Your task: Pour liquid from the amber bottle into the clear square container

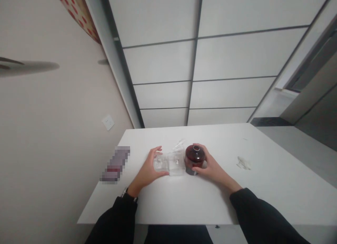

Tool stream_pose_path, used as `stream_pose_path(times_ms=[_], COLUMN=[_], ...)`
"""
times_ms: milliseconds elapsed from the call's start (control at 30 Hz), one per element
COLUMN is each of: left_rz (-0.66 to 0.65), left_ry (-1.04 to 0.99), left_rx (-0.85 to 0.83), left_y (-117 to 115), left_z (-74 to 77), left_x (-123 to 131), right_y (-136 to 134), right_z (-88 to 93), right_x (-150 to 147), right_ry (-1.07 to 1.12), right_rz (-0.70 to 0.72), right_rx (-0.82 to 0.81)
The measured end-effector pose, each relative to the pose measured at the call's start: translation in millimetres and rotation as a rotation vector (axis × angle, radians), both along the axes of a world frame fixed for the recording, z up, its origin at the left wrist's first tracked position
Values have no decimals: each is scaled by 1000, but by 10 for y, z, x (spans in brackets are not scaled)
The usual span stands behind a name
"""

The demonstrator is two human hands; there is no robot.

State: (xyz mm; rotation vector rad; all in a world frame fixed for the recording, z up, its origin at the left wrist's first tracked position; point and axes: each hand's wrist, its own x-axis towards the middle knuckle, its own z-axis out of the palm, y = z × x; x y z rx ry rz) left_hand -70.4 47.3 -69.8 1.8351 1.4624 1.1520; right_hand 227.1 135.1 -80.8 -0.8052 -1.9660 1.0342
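Note:
My left hand (152,167) curves round the left end of a transparent plastic package (177,164), with the thumb along its near side and the fingers on the far side. My right hand (207,163) grips a dark red, glossy round container (194,156) with a domed top and a small pale ring in the middle of it. The container's lower part looks darker, and I cannot make out what it holds. It stands upright at the right end of the package, close against it. Some crinkled film sticks up at the package's far edge.
Both hands are over a white table (168,198). A crumpled piece of transparent film (244,163) lies to the right. At the left edge is a pixelated oblong item (116,165). A wall with a socket (108,122) rises on the left, and white panelled doors (163,95) stand behind.

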Motion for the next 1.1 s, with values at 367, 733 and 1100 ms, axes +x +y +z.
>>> stream_pose_path(times_ms=[367,733,1100], left_rz=[183,200,94], left_ry=[83,154,41], left_rx=[-151,-73,-344], left_y=[-216,-1035,-976], left_z=[-87,-484,-291], left_x=[-35,268,676], right_y=[-231,-594,-925], right_z=[-168,19,360], right_x=[-16,445,528], right_ry=[80,-135,-347], right_rz=[-130,-261,-101], right_rx=[-143,98,394])
